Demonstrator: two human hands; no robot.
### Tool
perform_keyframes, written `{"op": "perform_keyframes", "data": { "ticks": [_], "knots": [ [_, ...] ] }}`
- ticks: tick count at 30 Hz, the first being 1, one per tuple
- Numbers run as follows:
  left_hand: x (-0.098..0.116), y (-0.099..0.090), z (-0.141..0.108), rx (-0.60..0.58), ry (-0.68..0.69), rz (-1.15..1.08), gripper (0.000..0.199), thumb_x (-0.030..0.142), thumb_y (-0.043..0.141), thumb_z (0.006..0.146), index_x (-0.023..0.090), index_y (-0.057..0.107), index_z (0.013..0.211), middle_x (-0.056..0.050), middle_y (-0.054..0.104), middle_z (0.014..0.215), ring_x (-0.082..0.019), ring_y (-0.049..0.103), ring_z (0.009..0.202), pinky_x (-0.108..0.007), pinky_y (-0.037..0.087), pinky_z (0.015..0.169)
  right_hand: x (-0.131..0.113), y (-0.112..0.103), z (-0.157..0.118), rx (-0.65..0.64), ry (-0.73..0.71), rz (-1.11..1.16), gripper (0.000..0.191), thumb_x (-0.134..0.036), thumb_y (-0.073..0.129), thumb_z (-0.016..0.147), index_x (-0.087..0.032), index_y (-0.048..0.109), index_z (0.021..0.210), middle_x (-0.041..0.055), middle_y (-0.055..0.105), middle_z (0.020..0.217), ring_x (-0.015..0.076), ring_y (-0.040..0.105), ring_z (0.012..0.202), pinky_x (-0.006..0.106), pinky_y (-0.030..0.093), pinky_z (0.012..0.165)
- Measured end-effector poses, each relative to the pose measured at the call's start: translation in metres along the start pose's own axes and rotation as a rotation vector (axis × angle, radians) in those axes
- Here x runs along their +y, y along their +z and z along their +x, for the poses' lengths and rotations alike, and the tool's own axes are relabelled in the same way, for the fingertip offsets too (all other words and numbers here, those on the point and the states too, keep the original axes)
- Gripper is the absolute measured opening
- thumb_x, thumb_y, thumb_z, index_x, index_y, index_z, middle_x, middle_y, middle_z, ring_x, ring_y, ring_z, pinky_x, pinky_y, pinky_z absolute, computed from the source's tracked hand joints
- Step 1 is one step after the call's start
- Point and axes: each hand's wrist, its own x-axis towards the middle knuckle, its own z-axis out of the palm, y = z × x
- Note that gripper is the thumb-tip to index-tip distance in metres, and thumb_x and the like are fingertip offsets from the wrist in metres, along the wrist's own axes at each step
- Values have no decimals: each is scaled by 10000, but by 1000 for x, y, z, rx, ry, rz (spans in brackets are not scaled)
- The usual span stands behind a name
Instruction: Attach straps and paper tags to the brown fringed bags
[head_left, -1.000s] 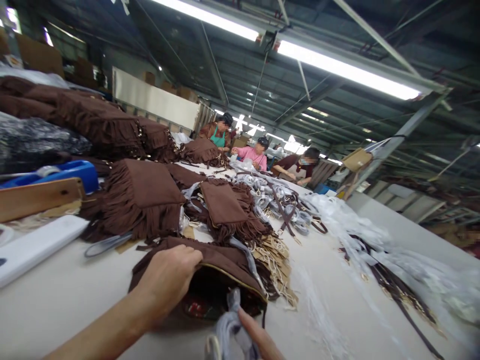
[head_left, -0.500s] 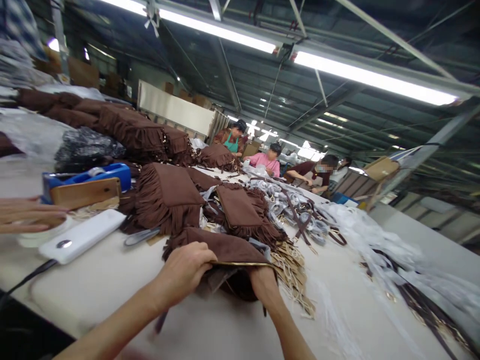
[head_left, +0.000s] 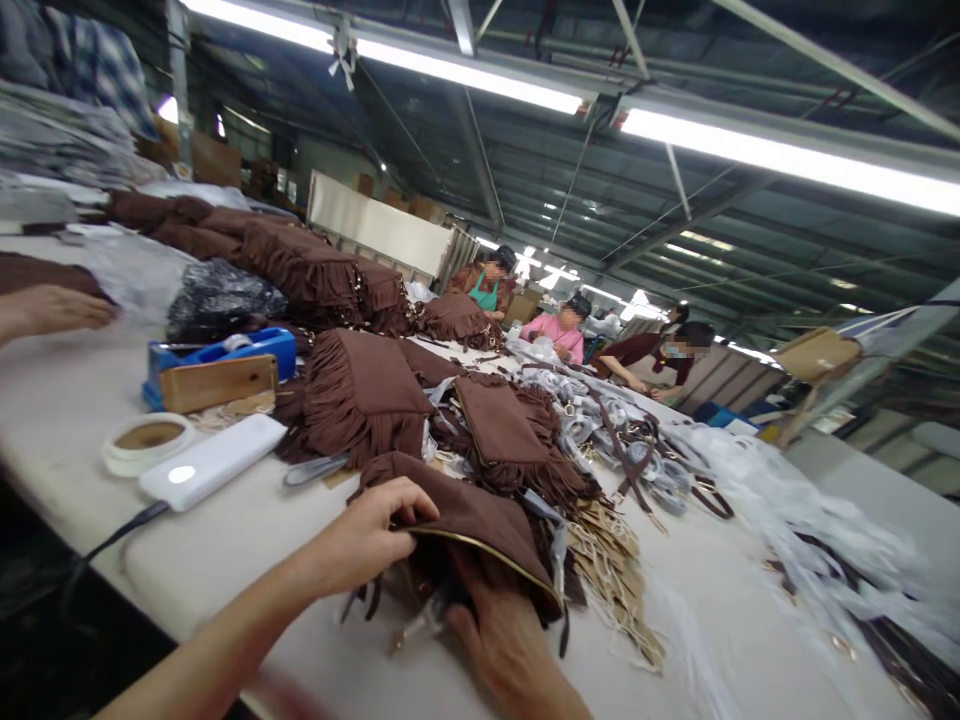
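Observation:
A brown fringed bag (head_left: 480, 510) lies in front of me with its gold zipper undone and its mouth facing me. My left hand (head_left: 375, 535) is closed on the zipper edge at the left end and lifts it. My right hand (head_left: 502, 635) reaches into the mouth; its fingers are hidden inside, while the thumb shows below the edge. Beside that thumb, a plastic-wrapped piece with a gold-coloured metal end (head_left: 420, 625) sticks out toward the table. Just beyond lie another brown bag with a zipper (head_left: 506, 420) and a fringed brown bag (head_left: 375, 385).
On the left are a white device with a cable (head_left: 214, 465), a tape roll (head_left: 146, 440) and a blue tape dispenser (head_left: 225, 360). Another person's hand (head_left: 60, 308) rests near brown fabric. Tan tags (head_left: 615, 570) and wrapped straps (head_left: 600, 420) lie right. Co-workers sit beyond.
The bag's mouth gapes wider, and the right hand's thumb now shows below the edge. The plastic-wrapped piece has come into view. The other person's hand has moved away from the tape roll.

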Motion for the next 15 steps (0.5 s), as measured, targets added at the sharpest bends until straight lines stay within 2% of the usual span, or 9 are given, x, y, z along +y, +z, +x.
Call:
{"op": "perform_keyframes", "data": {
  "ticks": [1,3,6,9,10,12,15],
  "knots": [
    [-2,-3,-1,-12,-45,-58,361,138,493,574,168,684,880,-11,590,849,-186,534,820,-283,408,709,-2,-6,-1,-75,-47,-26,712,-317,665,830,-308,378,1482,101,446,1512,373,422,1361,538,358,1112],
    [-6,-7,-4,-43,-122,-186,365,166,518,573,164,685,897,-8,585,827,-181,537,796,-270,398,662,-3,-17,0,-145,-99,-73,755,-370,710,809,-326,370,1482,106,483,1484,373,464,1326,530,376,1098],
    [-10,-10,-9,-59,-186,-332,365,185,546,571,164,682,909,6,576,776,-161,525,738,-256,372,621,0,-20,5,-147,-169,-180,534,-341,734,803,-380,588,1316,91,584,1382,382,556,1221,525,440,1029],
    [-12,-14,-12,-54,-226,-406,332,230,571,593,164,684,898,19,561,718,-152,500,684,-268,354,620,7,-9,3,-58,-213,-151,172,-304,661,869,-311,745,1018,77,679,1217,321,636,1085,416,521,911],
    [-13,-16,-13,-46,-234,-415,324,248,576,600,164,685,893,18,567,715,-156,500,688,-276,355,636,11,-5,2,-20,-213,-97,149,-308,608,904,-282,748,949,69,711,1125,286,660,1019,374,536,868],
    [-14,-19,-13,-25,-246,-420,317,286,586,612,164,689,886,4,602,753,-172,516,738,-293,365,691,21,1,-1,57,-205,4,241,-327,504,958,-261,734,927,50,742,968,240,682,912,334,548,816],
    [-14,-22,-13,-15,-272,-422,342,370,583,652,158,699,895,-23,641,829,-198,537,816,-313,371,766,39,10,2,247,-195,-15,303,-326,435,971,-254,700,1099,64,755,966,264,685,945,400,536,882]
  ]
}}
